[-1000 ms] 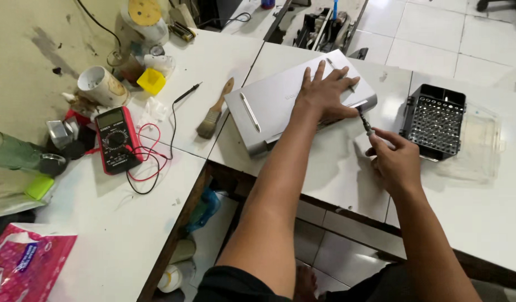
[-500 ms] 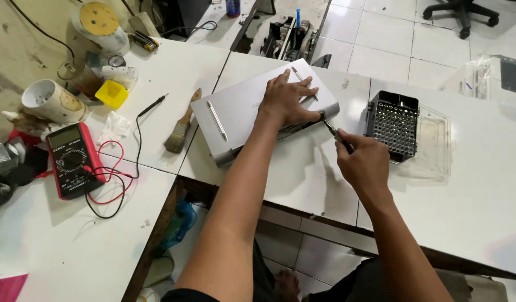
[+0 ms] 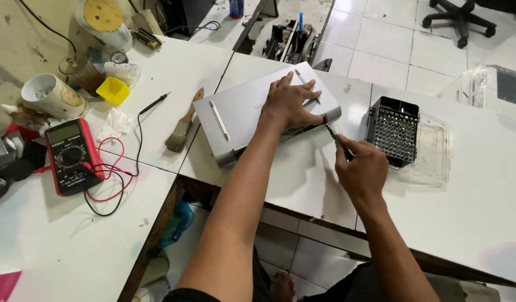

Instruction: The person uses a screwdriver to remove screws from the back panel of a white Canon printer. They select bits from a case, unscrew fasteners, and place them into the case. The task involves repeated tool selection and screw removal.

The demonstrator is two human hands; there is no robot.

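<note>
Silver laptop (image 3: 252,114), lid shut and underside up, lying at an angle on the white table (image 3: 302,184), near its far edge. Left hand (image 3: 291,100) pressed flat on top, fingers spread and released, gripping nothing, just bearing down on the casing. Right hand (image 3: 361,168) just beside the laptop's near right corner, fingers clenched around a slim screwdriver (image 3: 333,134), its tip meeting the corner edge of the casing. Black bit holder (image 3: 393,130) full of small driver bits standing close to the right of that hand, seated in a clear plastic tray (image 3: 434,154). Wooden-handled paintbrush (image 3: 182,123) lying to the left of the laptop, across the seam between two tables. Farther left, a red multimeter (image 3: 70,156) with red and black leads (image 3: 110,179) looped beside it. Behind those, a small yellow cup (image 3: 113,89) and a white mug (image 3: 51,96) tipped on its side among clutter by the wall. Black office chair (image 3: 462,17) on the tiled floor, well apart, at the top right.
</note>
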